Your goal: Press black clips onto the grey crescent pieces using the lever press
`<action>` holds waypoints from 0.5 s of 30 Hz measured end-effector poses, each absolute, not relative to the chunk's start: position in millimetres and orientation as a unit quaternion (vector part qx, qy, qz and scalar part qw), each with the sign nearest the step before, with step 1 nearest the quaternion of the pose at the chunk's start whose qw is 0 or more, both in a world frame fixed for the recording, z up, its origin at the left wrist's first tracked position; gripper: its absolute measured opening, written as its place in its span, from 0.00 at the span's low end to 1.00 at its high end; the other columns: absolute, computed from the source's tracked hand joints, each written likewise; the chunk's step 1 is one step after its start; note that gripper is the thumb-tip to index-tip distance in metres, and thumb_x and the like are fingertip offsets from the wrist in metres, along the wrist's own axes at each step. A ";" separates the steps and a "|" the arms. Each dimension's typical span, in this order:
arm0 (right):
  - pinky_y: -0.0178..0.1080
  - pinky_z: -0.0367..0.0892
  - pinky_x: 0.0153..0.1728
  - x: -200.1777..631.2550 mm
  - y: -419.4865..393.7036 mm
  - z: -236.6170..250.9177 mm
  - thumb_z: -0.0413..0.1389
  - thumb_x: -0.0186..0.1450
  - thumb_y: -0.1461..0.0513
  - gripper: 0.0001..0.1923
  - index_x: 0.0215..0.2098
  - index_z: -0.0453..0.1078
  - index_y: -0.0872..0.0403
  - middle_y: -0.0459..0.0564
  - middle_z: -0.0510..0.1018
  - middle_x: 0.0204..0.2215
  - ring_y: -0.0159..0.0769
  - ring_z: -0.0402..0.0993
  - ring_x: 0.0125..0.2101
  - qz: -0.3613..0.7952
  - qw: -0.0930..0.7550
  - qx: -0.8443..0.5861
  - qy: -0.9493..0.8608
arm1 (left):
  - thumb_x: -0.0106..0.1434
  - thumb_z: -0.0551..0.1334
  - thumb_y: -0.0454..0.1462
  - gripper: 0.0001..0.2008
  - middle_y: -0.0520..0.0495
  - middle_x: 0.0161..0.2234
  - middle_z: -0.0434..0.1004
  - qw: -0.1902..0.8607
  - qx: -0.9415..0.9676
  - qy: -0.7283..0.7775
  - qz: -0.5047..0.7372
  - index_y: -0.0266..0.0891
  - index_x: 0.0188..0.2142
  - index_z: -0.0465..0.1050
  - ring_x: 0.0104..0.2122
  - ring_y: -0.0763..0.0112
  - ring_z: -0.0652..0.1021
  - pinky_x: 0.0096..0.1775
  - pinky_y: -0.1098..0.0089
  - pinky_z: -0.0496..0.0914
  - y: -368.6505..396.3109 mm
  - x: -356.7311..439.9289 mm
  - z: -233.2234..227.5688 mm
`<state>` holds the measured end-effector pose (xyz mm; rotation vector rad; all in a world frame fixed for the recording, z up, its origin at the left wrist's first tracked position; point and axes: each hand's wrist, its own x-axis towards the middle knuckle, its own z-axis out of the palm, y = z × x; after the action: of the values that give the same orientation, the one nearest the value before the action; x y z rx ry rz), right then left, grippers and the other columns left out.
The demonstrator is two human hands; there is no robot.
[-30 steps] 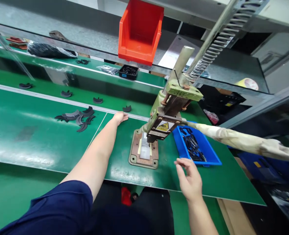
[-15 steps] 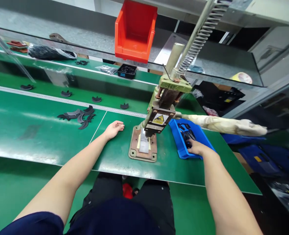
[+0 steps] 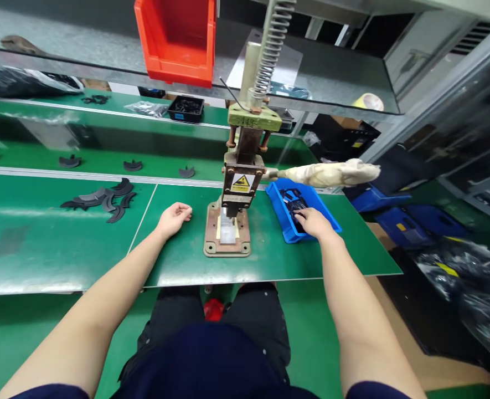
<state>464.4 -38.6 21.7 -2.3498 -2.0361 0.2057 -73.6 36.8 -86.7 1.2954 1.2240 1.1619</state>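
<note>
My left hand (image 3: 174,220) rests on the green table, left of the hand press (image 3: 238,188). Its fingers are loosely curled together, and nothing shows in them. My right hand (image 3: 314,221) reaches into a blue bin (image 3: 326,213) to the right of the press. Its thumb and fingertips close on the small black parts (image 3: 293,202) there; which piece they pinch is partly hidden. Under the press ram, a pale flat fixture (image 3: 228,230) lies on the rusty base plate (image 3: 211,235).
Curved black pieces (image 3: 95,197) lie in a pile at left, and several more stand along the strip behind. The press lever (image 3: 328,173), wrapped in pale cloth, sticks out above the blue bin. A red bin (image 3: 180,50) and a tape roll (image 3: 368,102) sit on the shelf.
The view has swung to the right, so the scene sits further left. My right hand stays in the blue bin, its fingers drawn closer together. The left fingers are more curled.
</note>
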 end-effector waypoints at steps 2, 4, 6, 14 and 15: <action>0.52 0.77 0.59 463.4 -44.4 21.8 0.59 0.72 0.48 0.23 0.60 0.71 0.51 0.55 0.76 0.60 0.41 0.76 0.57 0.041 0.030 -0.759 -0.649 | 0.55 0.76 0.56 0.28 0.44 0.34 0.83 0.481 0.534 0.508 0.475 0.36 0.42 0.77 0.34 0.65 0.83 0.41 0.63 0.79 37.0 -74.5 -88.0; 0.53 0.77 0.59 463.6 -49.9 22.2 0.59 0.72 0.48 0.24 0.60 0.71 0.52 0.55 0.76 0.60 0.42 0.76 0.57 0.020 0.042 -0.769 -0.638 | 0.55 0.76 0.56 0.28 0.45 0.33 0.83 0.476 0.534 0.512 0.474 0.37 0.42 0.77 0.34 0.65 0.83 0.41 0.63 0.79 36.3 -74.7 -87.3; 0.53 0.77 0.59 464.5 -54.0 22.8 0.59 0.72 0.48 0.24 0.60 0.71 0.51 0.55 0.75 0.61 0.42 0.75 0.58 0.010 0.047 -0.778 -0.627 | 0.55 0.76 0.56 0.28 0.45 0.33 0.83 0.473 0.535 0.514 0.475 0.37 0.42 0.77 0.33 0.65 0.83 0.41 0.62 0.79 35.3 -74.4 -85.7; 0.52 0.78 0.57 458.7 -37.1 25.4 0.60 0.72 0.48 0.25 0.60 0.71 0.53 0.55 0.76 0.59 0.41 0.77 0.55 0.131 -0.040 -0.780 -0.611 | 0.54 0.77 0.55 0.28 0.45 0.32 0.83 0.474 0.537 0.514 0.473 0.36 0.42 0.77 0.32 0.66 0.82 0.39 0.65 0.79 32.5 -72.4 -82.6; 0.52 0.78 0.57 455.8 -32.6 25.7 0.60 0.72 0.48 0.25 0.60 0.71 0.53 0.55 0.76 0.58 0.41 0.77 0.55 0.144 -0.051 -0.781 -0.606 | 0.54 0.77 0.55 0.28 0.45 0.32 0.83 0.474 0.537 0.513 0.473 0.36 0.42 0.77 0.32 0.66 0.82 0.39 0.65 0.79 32.6 -72.4 -82.7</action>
<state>455.8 -32.6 25.7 -2.5358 -1.9690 0.4690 -72.4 32.6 -82.7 1.3130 1.2559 1.1557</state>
